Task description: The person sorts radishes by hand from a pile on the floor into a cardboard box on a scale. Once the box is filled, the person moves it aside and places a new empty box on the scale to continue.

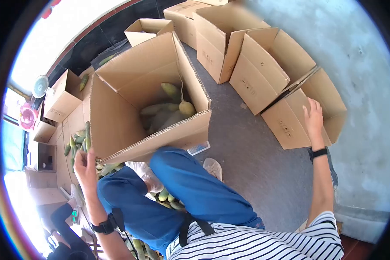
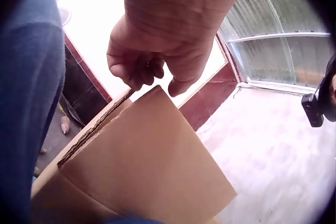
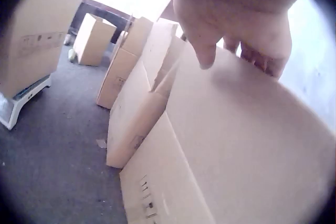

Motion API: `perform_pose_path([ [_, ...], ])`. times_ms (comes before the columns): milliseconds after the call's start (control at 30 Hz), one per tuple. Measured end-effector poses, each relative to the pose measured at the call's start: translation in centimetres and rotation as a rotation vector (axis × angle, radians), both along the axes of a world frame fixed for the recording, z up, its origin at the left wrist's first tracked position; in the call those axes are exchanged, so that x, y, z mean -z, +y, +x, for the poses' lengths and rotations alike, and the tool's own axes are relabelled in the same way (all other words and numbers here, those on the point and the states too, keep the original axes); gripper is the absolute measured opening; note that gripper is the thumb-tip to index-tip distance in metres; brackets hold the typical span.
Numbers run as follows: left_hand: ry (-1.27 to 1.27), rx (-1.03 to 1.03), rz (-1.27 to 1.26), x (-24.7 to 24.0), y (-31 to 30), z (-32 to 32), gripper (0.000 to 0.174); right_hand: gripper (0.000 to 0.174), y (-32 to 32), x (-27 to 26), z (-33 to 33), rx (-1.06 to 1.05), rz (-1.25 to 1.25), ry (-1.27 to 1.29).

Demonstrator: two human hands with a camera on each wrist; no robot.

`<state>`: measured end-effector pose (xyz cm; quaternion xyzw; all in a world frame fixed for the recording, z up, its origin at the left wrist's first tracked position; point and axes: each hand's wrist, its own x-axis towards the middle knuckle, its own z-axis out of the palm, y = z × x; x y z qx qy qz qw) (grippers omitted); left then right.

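Observation:
A large cardboard box [image 1: 136,69] stands before the knees, its flaps raised, with several yellow-green, cucumber-like vegetables [image 1: 171,91] inside. My left hand [image 1: 86,171] is at the near left corner of this box. In the left wrist view its loosely curled fingers and thumb [image 2: 179,85] straddle the corner of a flap [image 2: 152,145], and light shows between hand and cardboard. At the right, my right hand [image 1: 314,121] grips the upper edge of another box [image 1: 286,123]. The right wrist view has its thumb [image 3: 206,56] on the near face and its fingers over the far side.
More open boxes [image 1: 258,65] line the wall on the right and back. Under the large box, a white scale [image 3: 21,103] shows. Loose vegetables [image 1: 77,141] lie on cardboard at the left. Another person's leg [image 1: 65,216] is at lower left.

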<state>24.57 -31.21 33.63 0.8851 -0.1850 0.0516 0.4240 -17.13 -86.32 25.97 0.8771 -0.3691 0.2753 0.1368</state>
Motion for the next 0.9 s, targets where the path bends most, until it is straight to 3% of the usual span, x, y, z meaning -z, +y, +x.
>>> perform_pose_path([
  [33,-0.036,-0.015,0.028,-0.9,-0.3,0.8,0.038,0.035,2.1,-2.2,1.3,-0.007,0.003,-0.002],
  [100,0.005,-0.030,0.044,-3.2,-2.2,2.0,0.040,0.022,7.0,-6.9,4.3,-0.167,0.954,-0.354],
  [200,0.117,-0.021,0.062,-3.3,-3.8,5.7,0.045,0.018,18.9,-15.8,8.7,-0.544,1.281,-0.377],
  [267,0.189,0.005,0.057,-1.7,-4.3,7.8,0.048,0.018,22.9,-18.9,10.1,-1.091,1.261,-0.173],
  [333,0.176,0.061,0.168,-0.1,-4.8,9.1,0.051,0.016,26.0,-20.2,12.3,-1.473,1.466,-0.248],
  [400,0.146,0.074,0.181,0.7,-4.6,10.0,0.051,0.024,28.0,-20.9,13.6,-1.616,1.710,-0.238],
  [433,0.144,0.095,0.171,1.2,-4.4,10.2,0.049,0.030,31.0,-19.3,13.9,-1.675,1.605,-0.565],
  [467,0.140,0.111,0.158,1.4,-4.1,10.5,0.047,0.030,30.0,-19.7,14.4,-1.682,1.600,-0.545],
  [533,0.125,0.141,0.168,1.3,-4.4,10.3,0.045,0.035,27.1,-21.8,17.0,-1.776,1.705,0.090],
  [600,0.123,0.159,0.191,1.6,-4.5,10.2,0.042,0.016,27.5,-21.1,19.0,-1.344,1.538,-0.420],
  [633,0.168,0.186,0.187,1.8,-4.5,10.6,0.040,0.020,26.4,-23.0,20.6,-0.847,1.646,-0.369],
  [667,0.207,0.216,0.179,1.9,-4.5,11.0,0.038,0.032,24.5,-21.6,23.6,-0.648,1.258,-0.274],
  [700,0.212,0.199,0.173,1.9,-4.5,11.3,0.038,0.043,21.6,-20.4,26.6,-0.590,1.013,-0.075],
  [733,0.285,0.204,0.179,2.0,-4.5,11.6,0.037,0.053,18.9,-17.3,29.2,-0.567,0.911,-0.123],
  [800,0.359,0.192,0.175,1.7,-4.6,11.5,0.037,0.046,14.9,-13.7,31.9,-0.388,0.402,0.294],
  [833,0.386,0.200,0.145,1.4,-4.8,11.1,0.036,0.046,13.8,-12.3,32.7,-0.408,0.396,0.299],
  [900,0.367,0.208,0.175,1.2,-4.9,11.0,0.034,0.063,12.2,-9.7,34.1,-0.423,0.591,0.465],
])
